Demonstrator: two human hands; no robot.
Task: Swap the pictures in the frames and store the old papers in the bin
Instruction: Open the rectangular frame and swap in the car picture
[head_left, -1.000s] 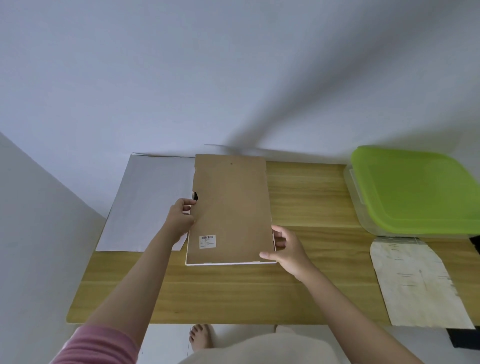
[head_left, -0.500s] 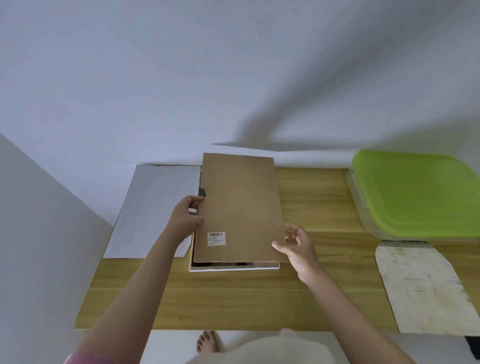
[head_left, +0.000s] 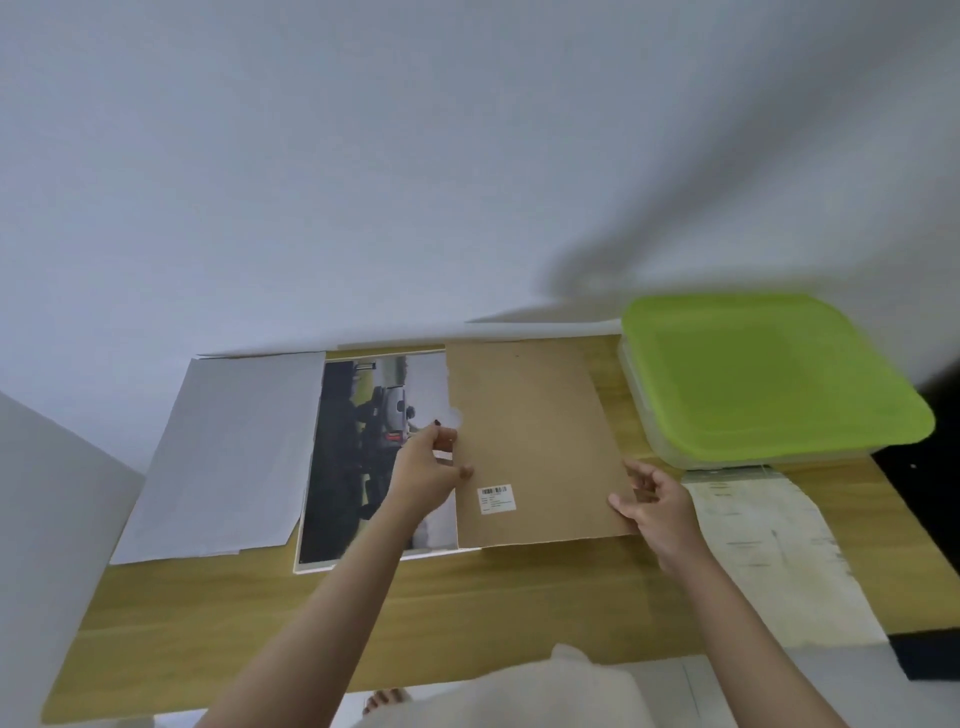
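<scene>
Two hands (head_left: 426, 467) (head_left: 657, 501) hold one backing board (head_left: 535, 441); one bin (head_left: 769, 379).

right part of the picture (head_left: 363, 457) hidden under the backing board (head_left: 535, 441), barcode label (head_left: 497, 498) print too small to read, green-lidded bin (head_left: 769, 374) contents unseen, worn paper (head_left: 769, 551) text too faint

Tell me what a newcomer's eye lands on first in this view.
First, the brown backing board at the centre of the wooden table, gripped at its edges by the left hand and right hand. Beside it on the left lies the dark picture in its white frame, uncovered. At the right rear sits the clear bin with its bright green lid on.
</scene>
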